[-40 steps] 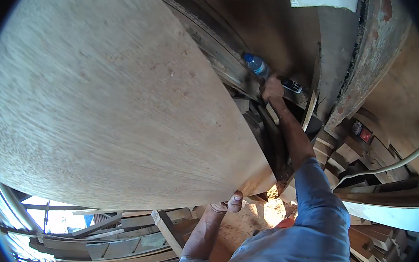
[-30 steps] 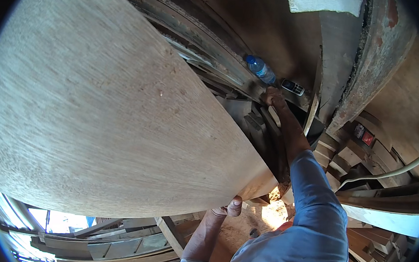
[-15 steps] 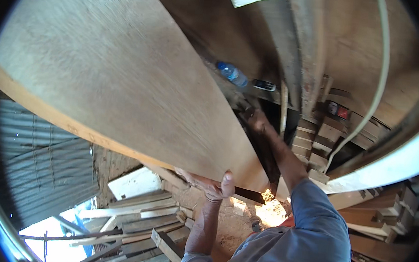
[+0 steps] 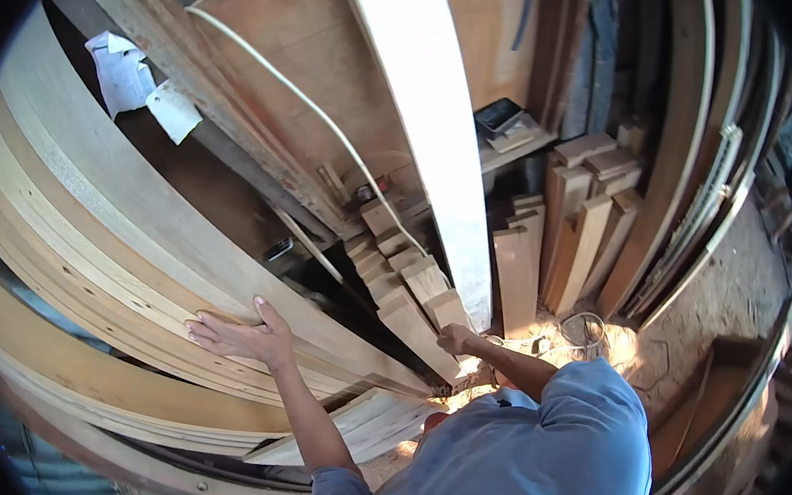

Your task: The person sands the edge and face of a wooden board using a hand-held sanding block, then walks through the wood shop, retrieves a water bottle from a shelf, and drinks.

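Note:
My left hand [image 4: 245, 333] lies with fingers spread against the edges of several long pale boards and panels [image 4: 123, 287] leaning together on the left. Its thumb points up along the face of the nearest grey-brown wooden panel [image 4: 200, 255]. Farther right, my right hand [image 4: 456, 339] is closed, knuckles outward, at the lower ends of stacked short wood pieces [image 4: 406, 315]. Whatever its fingers hold is hidden. Just beyond that hand stands a tall white board [image 4: 427, 92].
Upright wood blocks [image 4: 579, 229] stand right of the white board, near long leaning planks [image 4: 667, 166]. A pale cable [image 4: 305, 101] hangs across the back. Papers [image 4: 123, 72] and a phone [image 4: 279, 249] are at the left. Coiled wire [image 4: 582, 330] lies on the dusty floor.
The view has swung right. The wide panel now leans with other boards; my left hand has gone from gripping its edge to lying spread. My right hand has left the dark gap behind it.

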